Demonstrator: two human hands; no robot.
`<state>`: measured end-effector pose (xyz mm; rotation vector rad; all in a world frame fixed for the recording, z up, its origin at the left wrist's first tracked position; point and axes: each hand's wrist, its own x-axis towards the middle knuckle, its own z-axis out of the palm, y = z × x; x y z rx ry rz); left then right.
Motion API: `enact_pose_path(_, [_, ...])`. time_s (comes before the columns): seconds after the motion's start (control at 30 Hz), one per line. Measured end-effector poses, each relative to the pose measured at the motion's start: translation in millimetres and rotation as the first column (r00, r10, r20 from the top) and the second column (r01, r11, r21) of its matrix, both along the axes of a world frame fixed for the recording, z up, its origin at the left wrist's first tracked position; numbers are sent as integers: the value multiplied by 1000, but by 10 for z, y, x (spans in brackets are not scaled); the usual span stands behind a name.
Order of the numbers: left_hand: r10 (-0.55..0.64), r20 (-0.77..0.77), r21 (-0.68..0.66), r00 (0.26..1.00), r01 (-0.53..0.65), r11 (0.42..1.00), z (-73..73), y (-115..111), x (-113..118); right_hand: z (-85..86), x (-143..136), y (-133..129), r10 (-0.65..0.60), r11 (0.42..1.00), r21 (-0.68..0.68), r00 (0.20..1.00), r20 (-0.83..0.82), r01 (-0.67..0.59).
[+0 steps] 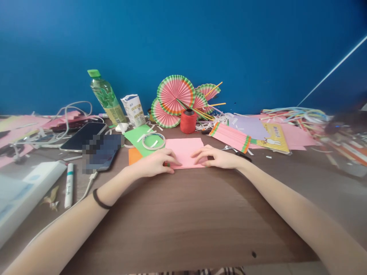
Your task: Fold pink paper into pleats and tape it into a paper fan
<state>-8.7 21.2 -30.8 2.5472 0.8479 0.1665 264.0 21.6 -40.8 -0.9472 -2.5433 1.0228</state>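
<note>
A sheet of pink paper (185,147) lies flat on the desk with a folded-looking near edge. My left hand (156,162) grips its near left corner, fingertips on top and thumb at the edge. A small green and orange bit shows under that hand; I cannot tell what it belongs to. At the near right corner, my right hand (220,157) closes on the same sheet, fingers bent over it. Green paper (137,133) and orange paper (134,156) lie beyond my left hand. A roll of clear tape (153,141) rests on the green sheet.
Pleated paper fans (176,93) stand behind a red thread spool (188,121). A pleated pink strip (231,136) lies near scissors (239,153). Leftward are a bottle (106,97), a carton (133,110), phones (110,152), cables and a marker (69,185). A blue wall (243,46) rises behind.
</note>
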Motion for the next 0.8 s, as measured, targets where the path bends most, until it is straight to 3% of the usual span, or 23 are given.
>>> enact_pose_path(0.23, [38, -102, 283, 994, -8, 959, 62, -60, 42, 31, 6, -11, -47, 999, -11, 998, -49, 47])
enact_pose_path(0.33, [116, -82, 393, 990, -75, 917, 59, -63, 40, 56, -15, -21, -136, 991, 4, 990, -42, 136])
enact_pose_path(0.4, [169, -30, 416, 985, -141, 898, 58, -62, 39, 95, -45, -43, -181, 980, 83, 984, -8, 181])
enact_pose_path(0.5, [228, 99, 380, 969, -249, 891, 85, -69, 44, 183, -84, -89, -192, 956, 228, 981, 1, 187])
enact_pose_path(0.6, [250, 249, 306, 936, -321, 896, 171, -91, 60, 293, -83, -126, -216, 939, 255, 973, -81, 230])
enact_pose_path(0.7, [321, 359, 170, 877, -399, 901, 297, -126, 79, 391, -48, -151, -264, 943, 154, 944, -198, 296])
enact_pose_path(0.8, [445, 456, -91, 771, -457, 885, 399, -159, 87, 426, -14, -166, -309, 949, -50, 892, -329, 310])
